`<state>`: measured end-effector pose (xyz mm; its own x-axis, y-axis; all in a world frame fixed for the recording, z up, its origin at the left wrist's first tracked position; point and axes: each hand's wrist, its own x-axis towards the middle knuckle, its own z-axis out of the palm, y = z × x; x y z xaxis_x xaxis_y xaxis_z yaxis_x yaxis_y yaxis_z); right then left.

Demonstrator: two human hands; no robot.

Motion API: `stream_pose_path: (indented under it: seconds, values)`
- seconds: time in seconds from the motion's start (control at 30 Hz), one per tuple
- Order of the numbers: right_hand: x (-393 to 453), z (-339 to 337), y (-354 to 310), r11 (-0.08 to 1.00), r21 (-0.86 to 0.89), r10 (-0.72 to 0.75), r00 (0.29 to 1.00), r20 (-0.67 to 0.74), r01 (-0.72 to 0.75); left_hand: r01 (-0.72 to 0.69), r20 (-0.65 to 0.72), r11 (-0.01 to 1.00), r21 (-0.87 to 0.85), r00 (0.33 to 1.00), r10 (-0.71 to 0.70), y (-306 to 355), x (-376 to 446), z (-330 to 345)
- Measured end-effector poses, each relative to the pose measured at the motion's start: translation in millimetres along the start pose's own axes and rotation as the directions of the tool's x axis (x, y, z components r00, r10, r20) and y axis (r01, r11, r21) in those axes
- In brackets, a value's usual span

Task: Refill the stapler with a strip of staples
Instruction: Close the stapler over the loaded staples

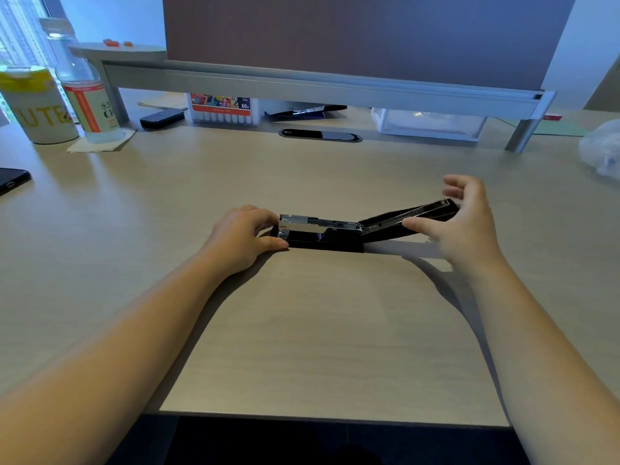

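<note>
A black stapler [330, 241] lies on the desk in the middle of the view, swung wide open. Its silver metal magazine [317, 223] points left over the black base. Its black top cover [407, 216] is folded back to the right and angled upward. My left hand [240, 236] grips the left end of the base and magazine between thumb and fingers. My right hand [463, 219] sits at the far end of the cover, thumb under it, fingers spread above it. No strip of staples shows anywhere.
The light wooden desk [302, 330] carries a cup [37, 105] and a bottle [85, 92] at the back left, a phone [11, 181] at the left edge, a marker box [223, 109], a clear box [429, 124] under the shelf, and a plastic bag [602, 149] at the right.
</note>
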<state>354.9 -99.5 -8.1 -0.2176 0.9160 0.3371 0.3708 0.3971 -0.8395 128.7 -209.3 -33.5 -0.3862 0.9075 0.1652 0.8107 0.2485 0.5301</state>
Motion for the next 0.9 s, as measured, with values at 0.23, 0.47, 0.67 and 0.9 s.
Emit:
stream_pose_path:
  seconds: [0.23,0.47,0.67,0.9]
  values:
    - [5,25,-9,0.881,0.465,0.042,0.993,0.109,-0.088,-0.024,0.014,1.000,0.009,1.000,0.024,1,1,3]
    - [4,43,-32,0.967,0.171,-0.227,0.938,0.261,0.187,-0.038,0.008,0.999,0.028,0.999,0.037,2,3,5]
    - [3,64,-36,0.923,-0.030,-0.342,0.856,0.387,0.383,-0.036,0.010,0.998,0.046,0.999,0.035,2,3,6]
    - [4,78,-31,0.837,-0.216,-0.344,0.790,0.507,0.503,-0.006,0.014,1.000,0.017,1.000,0.006,1,5,7]
